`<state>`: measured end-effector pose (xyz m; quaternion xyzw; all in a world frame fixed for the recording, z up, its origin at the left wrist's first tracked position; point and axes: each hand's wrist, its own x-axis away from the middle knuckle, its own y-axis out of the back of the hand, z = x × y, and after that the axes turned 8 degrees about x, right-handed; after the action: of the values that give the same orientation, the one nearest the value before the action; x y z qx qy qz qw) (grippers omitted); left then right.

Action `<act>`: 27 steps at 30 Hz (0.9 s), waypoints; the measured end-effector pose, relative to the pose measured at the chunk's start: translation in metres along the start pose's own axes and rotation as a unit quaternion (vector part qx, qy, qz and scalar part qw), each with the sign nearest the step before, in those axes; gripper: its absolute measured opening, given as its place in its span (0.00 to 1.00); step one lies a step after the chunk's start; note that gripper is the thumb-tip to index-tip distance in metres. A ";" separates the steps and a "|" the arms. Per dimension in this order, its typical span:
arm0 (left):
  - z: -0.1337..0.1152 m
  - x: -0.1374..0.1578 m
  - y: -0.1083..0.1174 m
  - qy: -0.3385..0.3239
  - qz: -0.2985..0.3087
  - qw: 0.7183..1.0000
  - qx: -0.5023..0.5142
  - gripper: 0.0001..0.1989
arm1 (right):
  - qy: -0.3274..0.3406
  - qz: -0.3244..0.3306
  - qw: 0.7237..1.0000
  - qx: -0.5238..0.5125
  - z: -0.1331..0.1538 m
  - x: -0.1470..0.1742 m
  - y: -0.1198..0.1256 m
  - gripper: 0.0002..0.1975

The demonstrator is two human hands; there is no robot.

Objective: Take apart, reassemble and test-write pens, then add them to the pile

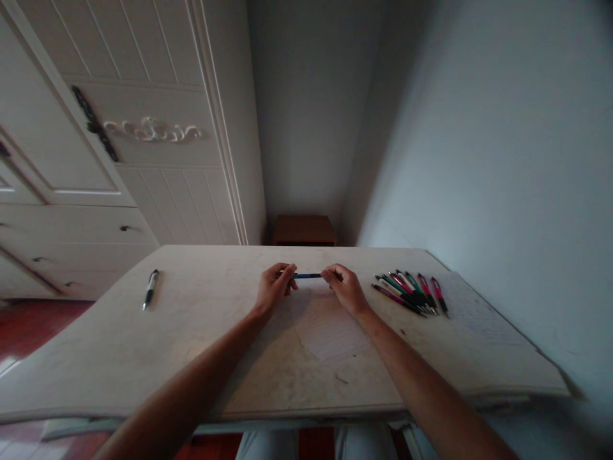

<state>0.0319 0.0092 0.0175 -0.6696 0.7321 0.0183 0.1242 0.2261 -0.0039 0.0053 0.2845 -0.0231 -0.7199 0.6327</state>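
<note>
The left hand (pixel 276 286) and right hand (pixel 342 286) pinch a blue pen (pixel 308 276) by its ends, level between their fingers (pixel 289 272). More pens (pixel 412 291) lie right of the fingers. Handling the blue pen seems the step; the next move likely needs a steady pinch.

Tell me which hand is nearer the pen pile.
Right. The right hand is left of the pen pile; the left hand is farther left, across the blue pen.
</note>
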 end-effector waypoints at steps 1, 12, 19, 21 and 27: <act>-0.001 0.000 0.000 0.000 -0.009 1.000 0.009 0.19 | -0.006 0.007 1.000 -0.016 0.000 0.000 -0.001 0.21; -0.008 -0.002 -0.002 0.042 0.000 0.989 0.145 0.21 | -0.063 0.034 0.994 -0.082 0.001 -0.001 -0.001 0.19; -0.009 0.000 -0.002 0.052 0.030 0.988 0.140 0.18 | -0.079 0.041 0.993 -0.083 0.007 0.002 0.003 0.26; -0.009 -0.001 0.000 0.045 0.014 0.993 0.106 0.20 | -0.076 0.046 0.993 -0.076 0.007 0.001 0.003 0.25; -0.004 -0.003 0.003 0.034 -0.024 0.997 0.070 0.21 | -0.069 0.042 0.994 -0.076 0.006 -0.001 0.000 0.18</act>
<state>0.0289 0.0115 0.0216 -0.6772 0.7188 -0.0584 0.1464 0.2239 -0.0050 0.0109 0.1844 -0.0238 -0.7100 0.6792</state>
